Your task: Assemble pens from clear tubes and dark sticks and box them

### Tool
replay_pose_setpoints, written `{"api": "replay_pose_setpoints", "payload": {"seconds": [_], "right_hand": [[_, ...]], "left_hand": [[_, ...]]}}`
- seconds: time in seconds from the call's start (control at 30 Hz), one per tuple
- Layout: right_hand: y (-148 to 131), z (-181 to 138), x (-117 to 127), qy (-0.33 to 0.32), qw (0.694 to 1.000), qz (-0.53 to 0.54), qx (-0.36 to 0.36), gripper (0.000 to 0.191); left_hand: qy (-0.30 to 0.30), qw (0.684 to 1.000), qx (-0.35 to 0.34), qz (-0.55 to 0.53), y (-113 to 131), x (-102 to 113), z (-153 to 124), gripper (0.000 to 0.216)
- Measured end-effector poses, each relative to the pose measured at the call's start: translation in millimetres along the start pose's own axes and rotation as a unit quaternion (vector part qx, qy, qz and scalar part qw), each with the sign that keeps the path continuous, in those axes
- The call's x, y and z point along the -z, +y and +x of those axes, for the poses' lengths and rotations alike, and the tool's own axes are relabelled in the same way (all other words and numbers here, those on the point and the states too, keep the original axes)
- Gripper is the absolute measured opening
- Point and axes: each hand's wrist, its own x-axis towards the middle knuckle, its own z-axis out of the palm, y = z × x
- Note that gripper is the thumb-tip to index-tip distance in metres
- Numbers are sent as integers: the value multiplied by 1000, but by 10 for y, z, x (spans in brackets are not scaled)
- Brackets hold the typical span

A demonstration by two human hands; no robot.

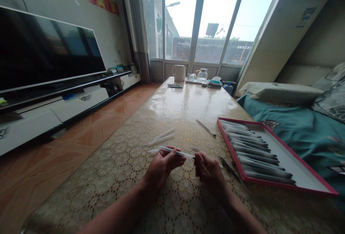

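Note:
My left hand (163,165) pinches a white pen barrel (175,152) that lies crosswise above the table. My right hand (208,169) is closed at the barrel's right end, fingers curled on it. Two more white barrels (163,137) lie on the lace-patterned table (172,104) just beyond my hands. A thin refill (206,128) lies further off to the right. A dark pen part (229,167) rests beside my right hand. A red-rimmed tray (304,182) at the right holds several pens in a row.
At the table's far end stand a white jug (179,72), a glass teapot (202,75) and a phone (175,85). A TV (48,50) on a low stand is at the left. A teal-covered bed (307,129) with pillows borders the right.

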Motion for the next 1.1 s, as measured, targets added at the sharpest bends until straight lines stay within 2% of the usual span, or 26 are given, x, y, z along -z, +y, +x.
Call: {"api": "replay_pose_setpoints", "payload": {"seconds": [0.23, 0.43, 0.63, 0.8, 1.0, 1.1], "right_hand": [[-60, -11, 26, -23, 999, -15, 20, 27], [-15, -14, 26, -13, 998, -53, 17, 42], [-32, -9, 42, -20, 997, -72, 25, 24], [-41, -17, 38, -22, 996, -82, 18, 40], [-88, -27, 57, -28, 996, -85, 30, 27], [-64, -24, 53, -34, 994, -99, 25, 35]], "left_hand": [[12, 1000, -2, -12, 5, 11, 23, 7], [9, 1000, 5, 6, 4, 3, 19, 9], [12, 1000, 2, -1, 1, 20, 34, 10], [3, 1000, 13, 13, -1, 24, 38, 7], [15, 1000, 4, 9, 6, 17, 32, 6], [10, 1000, 9, 15, 1, 17, 28, 5]]}}
